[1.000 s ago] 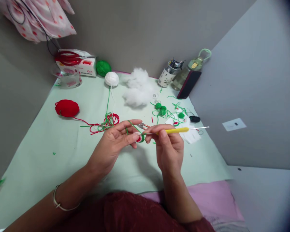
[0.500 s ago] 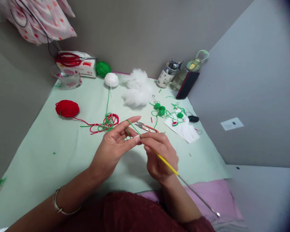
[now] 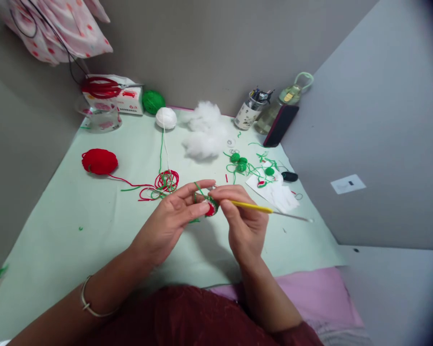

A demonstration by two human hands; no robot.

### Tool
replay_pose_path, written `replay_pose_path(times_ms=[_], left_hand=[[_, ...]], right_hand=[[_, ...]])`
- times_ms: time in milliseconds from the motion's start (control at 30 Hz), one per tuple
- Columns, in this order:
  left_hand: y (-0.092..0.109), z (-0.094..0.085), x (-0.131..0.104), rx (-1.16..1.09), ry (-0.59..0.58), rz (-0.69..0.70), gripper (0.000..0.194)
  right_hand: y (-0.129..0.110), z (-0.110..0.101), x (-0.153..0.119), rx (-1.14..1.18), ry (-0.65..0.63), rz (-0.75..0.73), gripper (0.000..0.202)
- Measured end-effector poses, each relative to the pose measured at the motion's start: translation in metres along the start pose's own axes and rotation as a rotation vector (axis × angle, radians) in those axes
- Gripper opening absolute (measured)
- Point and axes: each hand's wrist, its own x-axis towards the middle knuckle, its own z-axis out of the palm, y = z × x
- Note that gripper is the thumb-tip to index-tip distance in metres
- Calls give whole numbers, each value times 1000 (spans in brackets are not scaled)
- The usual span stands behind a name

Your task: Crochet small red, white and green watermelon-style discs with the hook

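Observation:
Between thumb and fingers, my left hand [image 3: 173,216] pinches a small red, white and green crochet piece [image 3: 211,207]. Green yarn [image 3: 199,189] runs over its raised index finger. My right hand [image 3: 246,218] is closed around a crochet hook [image 3: 252,206] with a yellow grip and a metal shaft pointing right. The hook's working tip is hidden at the piece, where the fingertips of both hands nearly meet. Behind the hands lies a tangle of red and green yarn [image 3: 167,180]. Thread snips behind the right fingers are mostly covered.
A red yarn ball [image 3: 100,161] lies left; white [image 3: 166,118] and green [image 3: 153,102] balls sit at the back. Fluffy stuffing [image 3: 204,132] is in the middle. Green crocheted balls [image 3: 241,164] and white paper [image 3: 274,190] lie right, before a phone [image 3: 281,126] and a bottle [image 3: 274,113].
My right hand has turned, so the hook now lies nearly level instead of slanting down toward me. The red, white and green piece has come into sight between the hands.

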Motion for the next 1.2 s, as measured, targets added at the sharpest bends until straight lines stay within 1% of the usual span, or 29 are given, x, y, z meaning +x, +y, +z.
replay_pose_path(times_ms=[67,133,200,233,267,300,367,433,467,533,567,633,733,867,1067,1133,1200], left_hand=[[-2,2,0,75,22,63,37],[-4,4,1,72,38,100,39],[-5,5,3,2,37,72,40],[-5,5,4,-42,31,38,39],[-4,4,4,-81,29,2,36],[-3,3,5,-111,31,-31,32],[-1,1,6,-132,47,-65,28],[0,-1,5,-96,55,-40,30],[0,-1,5,-59,46,-15,31],[-1,-1,4,32,19,37,31],[-1,-1,3,79,15,59,30],[-1,-1,2,152,31,81,28],[0,-2,1,187,57,98,28],[3,-2,1,168,67,103,29],[5,2,1,81,45,54,31],[5,2,1,71,40,50,32],[5,2,1,66,43,54,31]], right_hand=[[0,4,-3,-130,23,-66,17],[1,7,-8,-254,35,-161,23],[3,7,-13,-360,26,-285,30],[4,6,-13,-381,22,-322,32],[5,5,-13,-366,34,-318,32],[5,3,-12,-315,61,-276,31],[5,-1,-8,-131,116,-113,25],[4,-3,-3,60,104,20,20],[4,-3,-2,112,74,52,18],[4,-3,0,129,6,72,15],[5,-3,0,122,-6,77,14],[6,-3,-1,139,-4,124,12],[8,-5,-1,222,23,231,15],[7,-6,0,269,42,258,21],[6,-5,0,262,28,250,19],[5,-4,-1,237,39,229,18],[5,-3,-2,188,80,180,16]])
